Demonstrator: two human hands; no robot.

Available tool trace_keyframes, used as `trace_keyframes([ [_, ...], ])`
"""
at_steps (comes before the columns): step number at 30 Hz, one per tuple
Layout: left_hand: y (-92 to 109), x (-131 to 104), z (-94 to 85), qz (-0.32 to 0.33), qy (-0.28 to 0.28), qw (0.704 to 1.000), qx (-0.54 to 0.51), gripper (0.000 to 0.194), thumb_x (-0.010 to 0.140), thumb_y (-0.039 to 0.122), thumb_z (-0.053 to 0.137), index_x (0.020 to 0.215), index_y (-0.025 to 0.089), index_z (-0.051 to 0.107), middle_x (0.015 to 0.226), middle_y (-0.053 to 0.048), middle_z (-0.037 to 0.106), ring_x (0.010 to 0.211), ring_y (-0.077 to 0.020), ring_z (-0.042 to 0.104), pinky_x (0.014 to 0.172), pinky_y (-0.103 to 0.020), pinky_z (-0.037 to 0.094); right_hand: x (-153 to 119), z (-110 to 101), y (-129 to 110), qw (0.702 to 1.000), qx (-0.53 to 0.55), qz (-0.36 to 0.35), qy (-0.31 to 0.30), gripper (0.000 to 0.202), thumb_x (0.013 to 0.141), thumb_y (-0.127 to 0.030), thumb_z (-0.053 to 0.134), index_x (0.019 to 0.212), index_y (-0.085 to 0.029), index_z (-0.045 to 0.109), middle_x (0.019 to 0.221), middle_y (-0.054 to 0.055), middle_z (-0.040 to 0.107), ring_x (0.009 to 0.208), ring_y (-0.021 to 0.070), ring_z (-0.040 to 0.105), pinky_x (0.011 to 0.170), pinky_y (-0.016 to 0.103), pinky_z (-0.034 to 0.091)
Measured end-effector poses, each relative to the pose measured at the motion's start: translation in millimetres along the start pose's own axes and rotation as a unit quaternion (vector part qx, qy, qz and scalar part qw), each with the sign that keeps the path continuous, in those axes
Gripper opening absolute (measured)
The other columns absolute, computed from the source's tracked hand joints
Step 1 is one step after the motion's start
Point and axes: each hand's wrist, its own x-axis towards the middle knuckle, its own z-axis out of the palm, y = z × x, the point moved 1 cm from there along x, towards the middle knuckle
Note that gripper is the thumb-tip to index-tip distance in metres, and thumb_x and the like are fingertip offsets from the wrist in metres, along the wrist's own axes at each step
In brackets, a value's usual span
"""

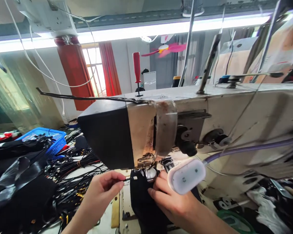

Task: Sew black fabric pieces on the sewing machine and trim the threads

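Observation:
A sewing machine point(146, 130) stands in front of me, and a piece of black fabric point(143, 198) lies under its needle area. Between thumb and forefinger, my left hand point(100, 191) pinches a thin black cord point(128, 179) with a pale end piece, just left of the presser foot point(151, 174). My right hand point(167, 195) has its fingers curled onto the fabric's right side, close to the foot. A white lamp point(188, 177) on a purple flexible neck partly covers that hand. The needle tip itself is hidden.
Tangled black cords point(73, 169) heap up on the left, beside a blue plastic basket point(56, 143) and dark fabric pieces point(19, 182). A red screwdriver point(136, 66) stands upright on the machine head. At lower right are a green-rimmed container point(234, 221) and crumpled white material point(268, 204).

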Motion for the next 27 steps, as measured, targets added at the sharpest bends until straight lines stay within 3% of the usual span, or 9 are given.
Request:
trace_keyframes([
  [3, 3, 15, 20.0, -0.021, -0.067, 0.997, 0.011, 0.026, 0.061, 0.039, 0.074, 0.075, 0.017, 0.077, 0.072, -0.004, 0.072, 0.068, -0.0162, 0.06, 0.064, -0.024, 0.045, 4, -6, -2, 1.0, 0.0, -0.024, 0.019, 0.025, 0.092, -0.006, 0.045, 0.089, -0.017, 0.067, 0.077, 0.004, 0.06, 0.076, 0.0162, 0.053, 0.069, 0.029, 0.044],
  [6, -2, 24, 34.2, -0.043, -0.077, 0.996, 0.031, 0.027, 0.062, 0.04, 0.072, 0.076, 0.018, 0.078, 0.078, -0.005, 0.075, 0.076, -0.0203, 0.064, 0.07, -0.027, 0.046, 7, -7, -1, 0.999, 0.005, -0.028, 0.029, 0.025, 0.089, -0.002, 0.045, 0.085, -0.016, 0.066, 0.079, 0.004, 0.061, 0.076, 0.016, 0.053, 0.069, 0.03, 0.042],
  [10, -10, 26, 40.0, -0.025, -0.087, 0.996, 0.028, 0.023, 0.069, 0.04, 0.07, 0.077, 0.021, 0.079, 0.082, -0.003, 0.078, 0.085, -0.0232, 0.068, 0.078, -0.027, 0.048, 7, -5, 0, 1.0, 0.012, -0.019, 0.018, 0.024, 0.087, -0.002, 0.046, 0.083, -0.015, 0.066, 0.083, 0.005, 0.063, 0.078, 0.016, 0.055, 0.068, 0.029, 0.043],
  [15, -16, 26, 44.9, 0.008, -0.038, 0.999, 0.029, 0.023, 0.071, 0.041, 0.07, 0.074, 0.021, 0.079, 0.079, -0.002, 0.078, 0.08, -0.0231, 0.069, 0.073, -0.027, 0.05, 3, -3, -2, 1.0, 0.013, -0.012, 0.02, 0.021, 0.085, -0.003, 0.05, 0.085, -0.017, 0.066, 0.087, 0.004, 0.066, 0.082, 0.0179, 0.059, 0.071, 0.031, 0.047],
  [22, -17, 26, 53.9, 0.009, -0.022, 1.0, -0.011, 0.024, 0.068, 0.042, 0.071, 0.073, 0.02, 0.078, 0.079, -0.005, 0.079, 0.079, -0.0254, 0.072, 0.071, -0.029, 0.055, -1, -7, -4, 0.994, 0.055, 0.093, 0.034, 0.029, 0.084, -0.013, 0.049, 0.105, -0.022, 0.067, 0.116, 0.011, 0.068, 0.099, 0.0255, 0.064, 0.081, 0.036, 0.054],
  [25, -19, 25, 55.5, 0.014, -0.008, 1.0, -0.018, 0.023, 0.068, 0.042, 0.072, 0.071, 0.02, 0.077, 0.077, -0.005, 0.079, 0.077, -0.0244, 0.072, 0.07, -0.028, 0.054, -4, 0, 9, 0.988, 0.1, 0.116, 0.006, 0.027, 0.086, -0.015, 0.044, 0.098, -0.021, 0.068, 0.103, 0.008, 0.071, 0.097, 0.0227, 0.065, 0.089, 0.034, 0.053],
  [27, -20, 24, 56.4, 0.01, 0.009, 1.0, -0.025, 0.023, 0.067, 0.042, 0.073, 0.07, 0.019, 0.076, 0.076, -0.005, 0.079, 0.077, -0.0247, 0.072, 0.071, -0.029, 0.054, -9, 8, 21, 0.984, 0.116, 0.131, -0.015, 0.027, 0.084, -0.014, 0.041, 0.081, -0.021, 0.067, 0.081, 0.005, 0.07, 0.081, 0.0188, 0.066, 0.081, 0.029, 0.054],
])
